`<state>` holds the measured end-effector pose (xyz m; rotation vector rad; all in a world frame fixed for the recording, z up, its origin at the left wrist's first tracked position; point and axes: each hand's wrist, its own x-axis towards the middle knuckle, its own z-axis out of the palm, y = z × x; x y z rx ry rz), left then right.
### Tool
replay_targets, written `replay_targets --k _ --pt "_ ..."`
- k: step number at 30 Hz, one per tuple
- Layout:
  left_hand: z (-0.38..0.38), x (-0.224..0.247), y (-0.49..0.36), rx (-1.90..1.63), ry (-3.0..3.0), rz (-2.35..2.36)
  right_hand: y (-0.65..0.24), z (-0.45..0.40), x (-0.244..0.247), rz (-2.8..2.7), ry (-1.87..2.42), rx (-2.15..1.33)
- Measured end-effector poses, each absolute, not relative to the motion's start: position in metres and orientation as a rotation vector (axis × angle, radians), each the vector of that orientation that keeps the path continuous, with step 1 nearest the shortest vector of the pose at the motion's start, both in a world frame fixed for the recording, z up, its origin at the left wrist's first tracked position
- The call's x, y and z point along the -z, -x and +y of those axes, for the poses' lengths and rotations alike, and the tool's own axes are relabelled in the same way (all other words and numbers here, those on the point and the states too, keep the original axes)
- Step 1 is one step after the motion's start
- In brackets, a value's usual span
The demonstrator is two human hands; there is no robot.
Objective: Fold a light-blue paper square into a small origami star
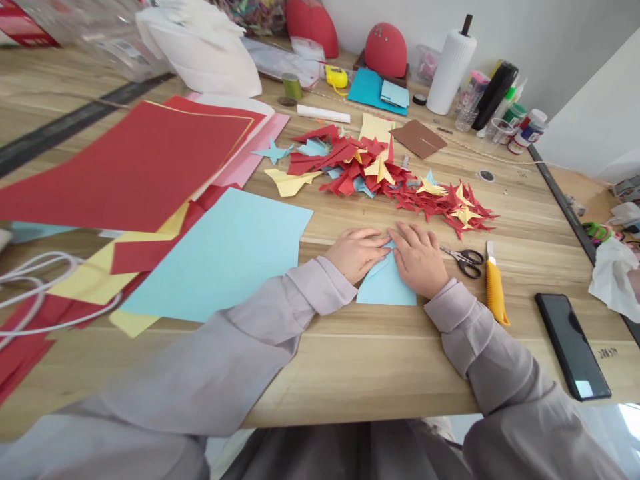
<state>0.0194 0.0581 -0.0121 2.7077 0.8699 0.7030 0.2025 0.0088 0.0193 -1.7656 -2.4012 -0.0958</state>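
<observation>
My left hand (356, 255) and my right hand (418, 259) press down together on a small light blue paper (386, 287), which lies on the wooden table (320, 360) with a fold along its top. The fingertips of both hands meet over the paper's upper part, hiding its tip. To the right of my right hand lie black-handled scissors (463, 261) and a yellow utility knife (495, 287). A large light blue sheet (225, 253) lies to the left of my left hand.
A heap of folded red, yellow and blue paper shapes (385, 173) spreads across the table beyond my hands. Stacked red and coloured sheets (125, 167) lie at the left. A black phone (573, 347) sits at the right, with a paper towel roll (450, 73) and bottles at the back.
</observation>
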Motion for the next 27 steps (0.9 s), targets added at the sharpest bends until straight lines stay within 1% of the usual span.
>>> replay_targets --k 18,27 --pt "0.0582 0.0097 -0.0189 -0.63 -2.759 0.878 -0.2017 0.0078 -0.0211 -2.422 1.818 0.103" --pt "0.0603 0.0114 -0.0175 -0.653 -2.799 0.84 -0.2016 0.008 -0.0219 -2.425 1.826 0.106"
